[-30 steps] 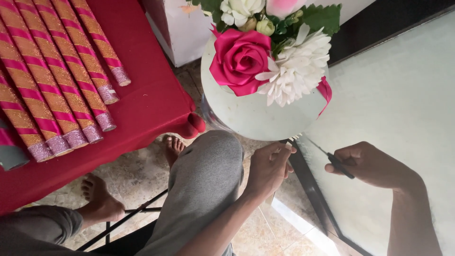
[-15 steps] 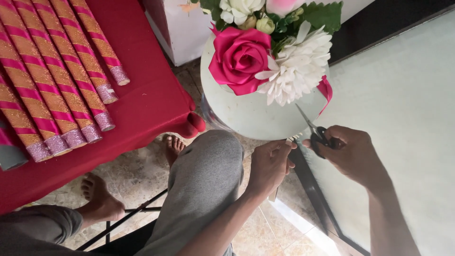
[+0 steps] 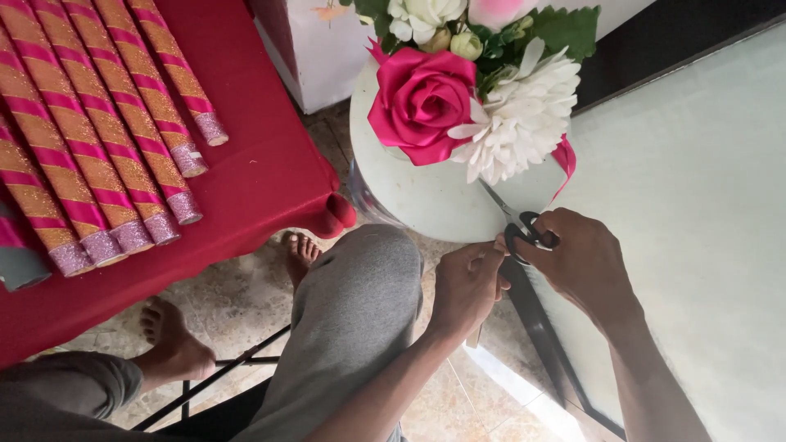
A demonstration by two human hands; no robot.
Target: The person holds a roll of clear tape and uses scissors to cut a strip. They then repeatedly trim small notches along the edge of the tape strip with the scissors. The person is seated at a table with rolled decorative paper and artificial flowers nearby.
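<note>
Your right hand (image 3: pixel 585 262) is gripping black-handled scissors (image 3: pixel 517 223) below the pink satin rose (image 3: pixel 419 102); your left hand (image 3: pixel 468 282) is pinching something unseen; you are trimming, needing a careful snip

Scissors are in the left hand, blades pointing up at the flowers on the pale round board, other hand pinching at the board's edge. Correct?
Not quite: the scissors are in the right hand, not the left. The head view shows the right hand's fingers through the black handles, blades pointing up toward the flowers on the pale round board. The left hand is the one pinching at the board's edge.
</note>
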